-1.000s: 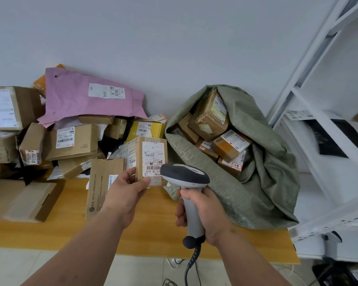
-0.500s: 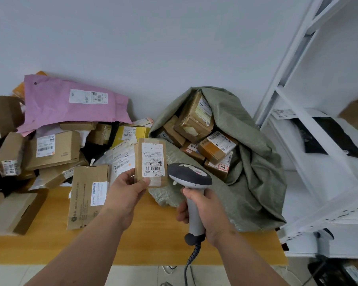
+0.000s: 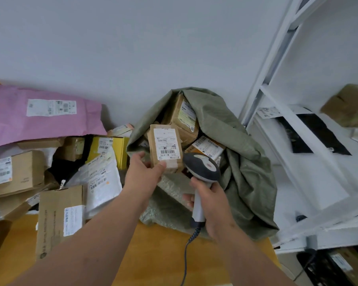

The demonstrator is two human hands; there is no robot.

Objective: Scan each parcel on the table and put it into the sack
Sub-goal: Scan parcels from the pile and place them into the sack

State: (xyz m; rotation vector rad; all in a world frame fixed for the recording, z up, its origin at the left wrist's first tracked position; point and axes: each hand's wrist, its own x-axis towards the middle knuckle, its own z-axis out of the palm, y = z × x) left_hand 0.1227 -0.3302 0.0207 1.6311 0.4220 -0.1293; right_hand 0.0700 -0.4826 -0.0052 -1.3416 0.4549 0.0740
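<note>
Brown kraft wrapping covered the small parcel [image 3: 165,148], which the left hand [image 3: 146,172] pinched at its lower edge, label facing the camera, held above the mouth of the green sack [image 3: 242,162]. The right hand [image 3: 210,200] was closed round the grip of the scanner [image 3: 201,172], its head just beside the parcel. Judgement: carry the parcel well past the rim, over the boxes already inside, and only then open the fingers, so it does not slide back onto the table [image 3: 165,254].

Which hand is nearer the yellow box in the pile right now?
Left. The left hand, gripping the small brown parcel, sits just right of the yellow box. The right hand, holding the scanner, is farther right.
</note>
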